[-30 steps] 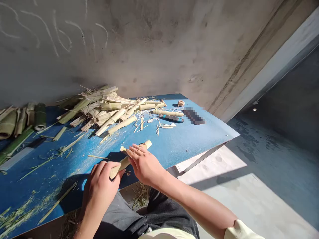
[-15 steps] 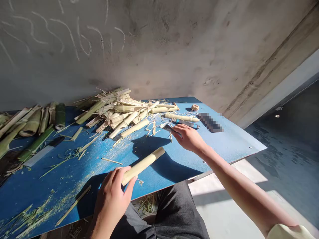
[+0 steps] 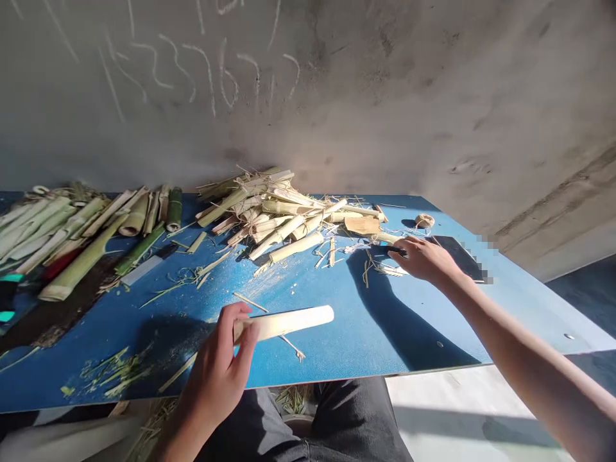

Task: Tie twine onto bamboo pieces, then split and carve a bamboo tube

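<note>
My left hand (image 3: 216,362) is closed around one end of a pale peeled bamboo tube (image 3: 289,323), which lies nearly level above the blue table (image 3: 366,340). My right hand (image 3: 423,260) rests at the table's far right, its fingers closed on a small dark tool (image 3: 395,250) that is mostly hidden. Just beyond it are a ball of twine (image 3: 424,221), a tan scrap (image 3: 362,224) and a black flat object (image 3: 457,256). A heap of cut bamboo pieces (image 3: 274,215) lies in the middle of the table's far side.
Green bamboo strips and sections (image 3: 72,237) lie at the table's left. Loose shavings (image 3: 110,375) are scattered near the front edge, below which my dark shorts (image 3: 308,417) show. A scratched concrete wall (image 3: 337,96) rises behind the table.
My right hand has left the tube and moved right, onto the dark tool. The left hand keeps the tube, now nearer level. The view has swung, putting the table's left end further into view.
</note>
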The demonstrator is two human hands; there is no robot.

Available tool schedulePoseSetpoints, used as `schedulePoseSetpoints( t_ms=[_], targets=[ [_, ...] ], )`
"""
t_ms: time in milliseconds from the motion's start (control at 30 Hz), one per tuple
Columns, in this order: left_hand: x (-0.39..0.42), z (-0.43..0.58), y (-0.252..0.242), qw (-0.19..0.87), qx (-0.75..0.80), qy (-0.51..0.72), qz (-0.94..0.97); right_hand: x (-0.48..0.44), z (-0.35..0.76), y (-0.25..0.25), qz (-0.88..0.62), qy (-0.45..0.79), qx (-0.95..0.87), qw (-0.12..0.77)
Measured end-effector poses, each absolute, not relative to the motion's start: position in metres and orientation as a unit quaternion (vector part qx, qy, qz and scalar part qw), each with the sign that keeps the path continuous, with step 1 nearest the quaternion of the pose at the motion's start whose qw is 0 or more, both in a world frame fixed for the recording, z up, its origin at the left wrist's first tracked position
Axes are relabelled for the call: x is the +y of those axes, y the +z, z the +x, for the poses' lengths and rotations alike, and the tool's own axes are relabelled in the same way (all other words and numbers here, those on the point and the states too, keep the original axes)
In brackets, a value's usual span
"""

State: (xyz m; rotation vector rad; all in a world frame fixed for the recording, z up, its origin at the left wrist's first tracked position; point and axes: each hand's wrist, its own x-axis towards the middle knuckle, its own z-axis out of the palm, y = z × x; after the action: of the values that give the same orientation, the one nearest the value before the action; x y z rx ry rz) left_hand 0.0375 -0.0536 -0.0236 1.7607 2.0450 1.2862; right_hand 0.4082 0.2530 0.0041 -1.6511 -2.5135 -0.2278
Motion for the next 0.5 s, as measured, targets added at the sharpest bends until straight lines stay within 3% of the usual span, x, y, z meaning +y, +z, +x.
schedulePoseSetpoints(
  t_ms=[233, 500],
  targets=[
    [0.032, -0.013, 0.075, 0.106, 0.704, 0.33, 0.62, 0.273, 0.432, -0.026, -0.507, -0.13, -0.85, 0.06],
    [0.11, -0.01, 0.02, 0.174, 0.699, 0.275, 0.637, 0.263, 0.415, -0.013, -0.551, -0.151, -0.816, 0.091]
  ],
)
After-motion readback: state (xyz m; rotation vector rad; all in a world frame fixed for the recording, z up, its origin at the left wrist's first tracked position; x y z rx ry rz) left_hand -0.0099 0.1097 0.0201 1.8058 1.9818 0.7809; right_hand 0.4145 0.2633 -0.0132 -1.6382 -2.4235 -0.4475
